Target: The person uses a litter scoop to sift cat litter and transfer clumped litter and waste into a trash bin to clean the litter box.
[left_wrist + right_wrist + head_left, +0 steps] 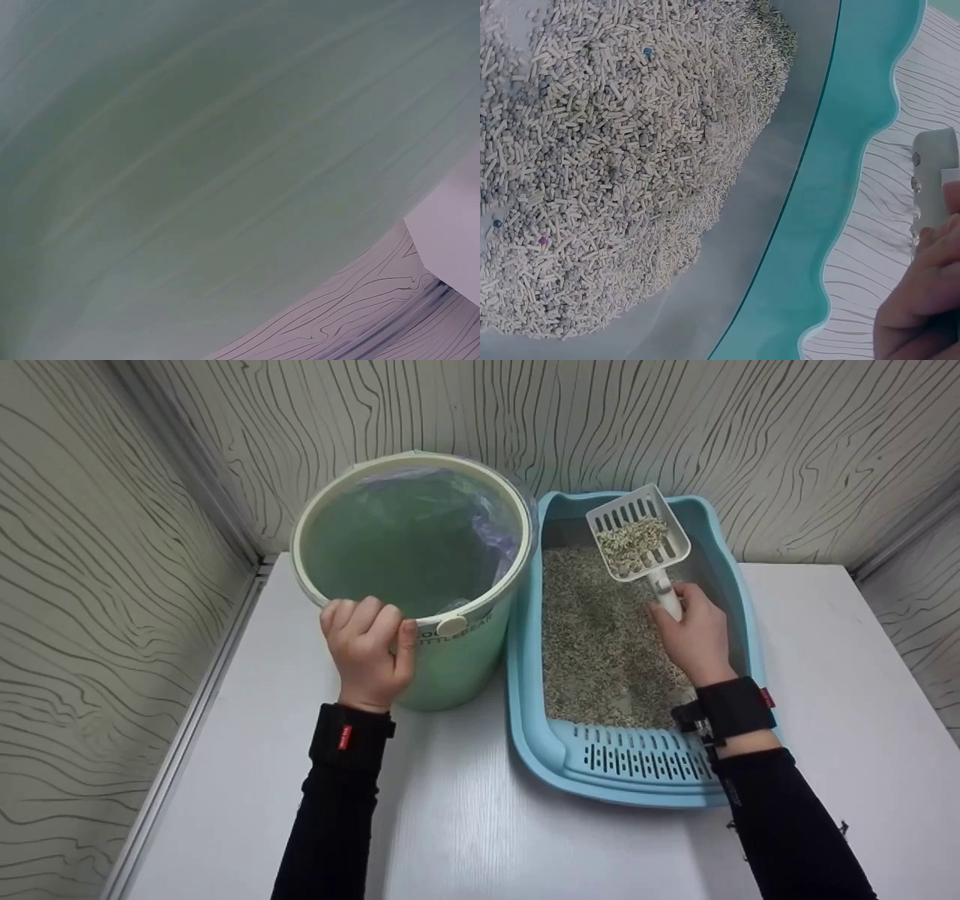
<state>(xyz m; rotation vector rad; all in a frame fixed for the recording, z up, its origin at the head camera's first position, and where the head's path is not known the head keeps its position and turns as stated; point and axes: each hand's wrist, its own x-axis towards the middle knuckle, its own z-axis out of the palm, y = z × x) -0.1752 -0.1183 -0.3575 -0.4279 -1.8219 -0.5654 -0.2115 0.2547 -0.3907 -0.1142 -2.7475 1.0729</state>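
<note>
My left hand grips the near rim of a green bin, its fingers curled over the edge. A thin, clear purplish bag lines the bin. In my right hand is the handle of a white slotted litter scoop, held above the far part of a blue litter box. Pale litter pellets lie on the scoop. More litter covers the box floor. At the right edge of the right wrist view, curled fingers and part of the scoop show. Only the bin's ribbed side fills the left wrist view.
Bin and box stand side by side on a white table. Wood-grain patterned walls rise behind and at both sides. The box has a slotted step at its near end.
</note>
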